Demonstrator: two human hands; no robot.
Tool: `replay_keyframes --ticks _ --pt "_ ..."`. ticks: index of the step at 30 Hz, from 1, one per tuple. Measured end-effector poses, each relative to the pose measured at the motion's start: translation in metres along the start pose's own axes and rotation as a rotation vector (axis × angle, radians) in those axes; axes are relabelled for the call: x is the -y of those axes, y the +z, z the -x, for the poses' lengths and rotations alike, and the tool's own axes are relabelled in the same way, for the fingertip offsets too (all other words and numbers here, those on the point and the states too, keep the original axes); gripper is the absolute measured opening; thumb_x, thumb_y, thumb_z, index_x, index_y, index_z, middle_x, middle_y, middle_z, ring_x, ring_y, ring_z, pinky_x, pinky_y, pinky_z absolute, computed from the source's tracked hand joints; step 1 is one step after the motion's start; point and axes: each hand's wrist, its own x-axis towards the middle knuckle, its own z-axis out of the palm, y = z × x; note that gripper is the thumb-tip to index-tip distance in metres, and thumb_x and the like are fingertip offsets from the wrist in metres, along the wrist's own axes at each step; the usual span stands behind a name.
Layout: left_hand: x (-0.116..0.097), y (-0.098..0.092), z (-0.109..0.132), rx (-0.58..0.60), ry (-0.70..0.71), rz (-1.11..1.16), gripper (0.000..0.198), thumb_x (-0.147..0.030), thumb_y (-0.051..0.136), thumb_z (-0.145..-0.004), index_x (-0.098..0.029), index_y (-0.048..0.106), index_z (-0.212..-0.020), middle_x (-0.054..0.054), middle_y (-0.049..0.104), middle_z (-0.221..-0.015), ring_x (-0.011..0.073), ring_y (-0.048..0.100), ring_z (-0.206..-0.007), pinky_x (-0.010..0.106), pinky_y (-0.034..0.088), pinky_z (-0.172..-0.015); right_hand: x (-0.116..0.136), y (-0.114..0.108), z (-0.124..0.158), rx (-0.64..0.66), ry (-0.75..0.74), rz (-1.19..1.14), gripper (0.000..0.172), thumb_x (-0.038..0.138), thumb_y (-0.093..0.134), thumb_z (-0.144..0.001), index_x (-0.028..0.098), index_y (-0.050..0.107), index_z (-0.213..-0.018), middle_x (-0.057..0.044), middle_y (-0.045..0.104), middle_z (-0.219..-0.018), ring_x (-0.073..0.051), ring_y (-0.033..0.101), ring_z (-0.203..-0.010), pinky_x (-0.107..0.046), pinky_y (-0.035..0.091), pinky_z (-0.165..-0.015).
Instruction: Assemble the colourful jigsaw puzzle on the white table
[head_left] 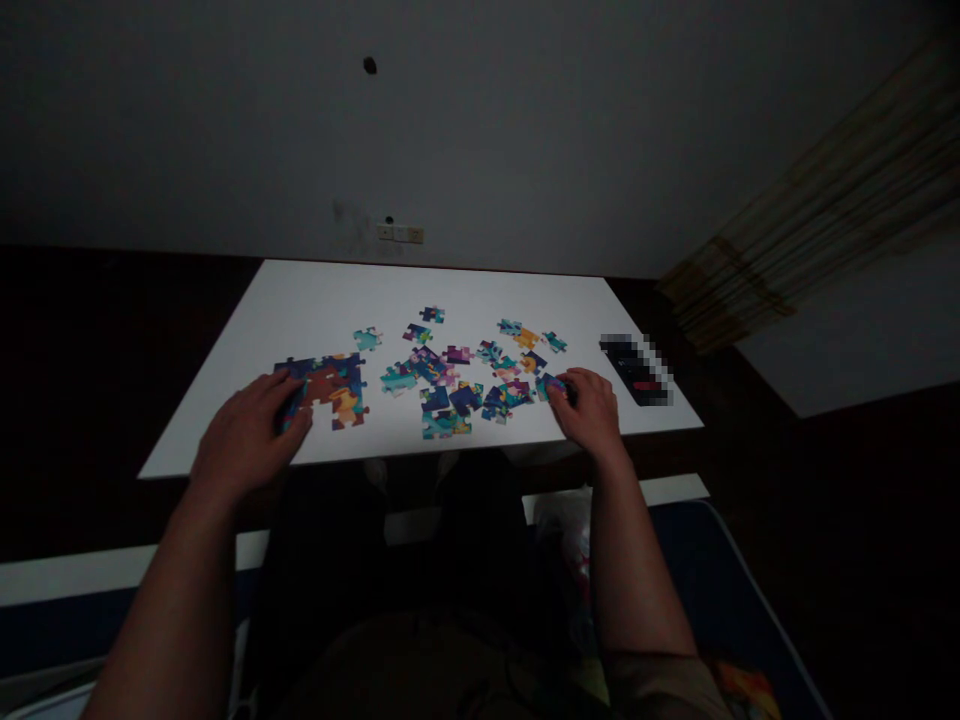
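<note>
My left hand (251,430) lies at the left edge of a joined puzzle section (341,385), its thumb apart from its fingers and touching the pieces. The section shows brown and orange figures on dark blue. On the right, my right hand (589,408) has its fingers closed on a small blue and purple puzzle piece (553,384), partly hidden by the fingertips. Between the hands, several loose puzzle pieces (466,398) are scattered and partly overlapping. A teal piece (367,338) lies just beyond the joined section.
The white table (315,300) stands near a grey wall (480,150) with a socket strip (400,233). A dark, partly pixelated object (637,372) lies at the table's right side. A curtain (757,260) hangs at the right. Below are a dark blue seat (697,560) and a plastic bag (568,530).
</note>
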Motion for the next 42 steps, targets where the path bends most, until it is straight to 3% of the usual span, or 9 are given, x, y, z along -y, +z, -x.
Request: replay_keyframes --ticks 10,13,16,23,28,32,42 --pt "0.001 0.002 0.001 -0.006 0.013 -0.014 0.072 -0.058 0.049 -0.123 -0.015 0.076 -0.173 0.024 0.068 -0.195 0.0517 0.059 -0.186 0.074 0.051 -0.154 -0.002 0.001 0.0 0.003 0.002 0.019 0.037 0.043 0.062 -0.121 0.024 0.087 -0.139 -0.022 0.084 -0.167 -0.044 0.07 -0.156 -0.06 0.054 -0.132" --pt "0.002 0.002 0.001 -0.008 0.02 -0.017 0.074 -0.056 0.049 -0.123 -0.009 0.076 -0.173 0.028 0.067 -0.195 0.0544 0.06 -0.184 0.076 0.051 -0.153 -0.004 0.002 0.0 -0.006 -0.003 0.021 0.04 0.043 0.059 -0.12 0.021 0.085 -0.142 -0.025 0.085 -0.164 -0.044 0.071 -0.153 -0.059 0.055 -0.131" --pt "0.004 0.003 0.0 -0.023 0.026 -0.021 0.071 -0.055 0.053 -0.122 -0.012 0.078 -0.172 0.026 0.069 -0.193 0.0563 0.063 -0.182 0.08 0.052 -0.151 -0.006 0.004 -0.001 -0.022 -0.006 0.022 0.042 0.043 0.056 -0.12 0.019 0.082 -0.143 -0.027 0.086 -0.159 -0.045 0.072 -0.15 -0.06 0.056 -0.13" --pt "0.009 0.005 -0.003 0.011 0.024 -0.055 0.077 -0.056 0.052 -0.121 -0.009 0.077 -0.176 0.028 0.067 -0.195 0.0507 0.06 -0.186 0.071 0.051 -0.154 -0.007 0.007 -0.003 -0.043 0.013 0.024 0.039 0.041 0.052 -0.12 0.022 0.079 -0.139 -0.025 0.088 -0.151 -0.044 0.073 -0.147 -0.061 0.056 -0.129" --pt "0.011 0.007 -0.002 0.003 0.02 -0.031 0.079 -0.063 0.047 -0.123 -0.013 0.077 -0.177 0.025 0.066 -0.197 0.0498 0.058 -0.188 0.072 0.05 -0.155 -0.006 0.006 -0.002 -0.043 0.008 0.023 0.037 0.043 0.051 -0.121 0.023 0.079 -0.137 -0.024 0.088 -0.15 -0.044 0.072 -0.146 -0.06 0.057 -0.128" --pt "0.011 0.007 -0.002 0.003 0.021 -0.035 0.083 -0.063 0.043 -0.124 -0.009 0.076 -0.178 0.029 0.064 -0.196 0.0525 0.057 -0.188 0.074 0.049 -0.154 -0.005 0.004 -0.001 -0.044 -0.006 0.025 0.034 0.041 0.053 -0.121 0.025 0.08 -0.134 -0.022 0.088 -0.15 -0.043 0.073 -0.145 -0.059 0.057 -0.127" --pt "0.01 0.005 -0.004 0.008 0.004 -0.057 0.072 -0.056 0.061 -0.121 -0.013 0.08 -0.176 0.024 0.067 -0.195 0.0496 0.061 -0.185 0.067 0.052 -0.155 -0.006 0.003 -0.002 -0.017 -0.02 0.039 0.034 0.041 0.056 -0.12 0.024 0.083 -0.133 -0.022 0.089 -0.153 -0.045 0.074 -0.146 -0.059 0.057 -0.128"
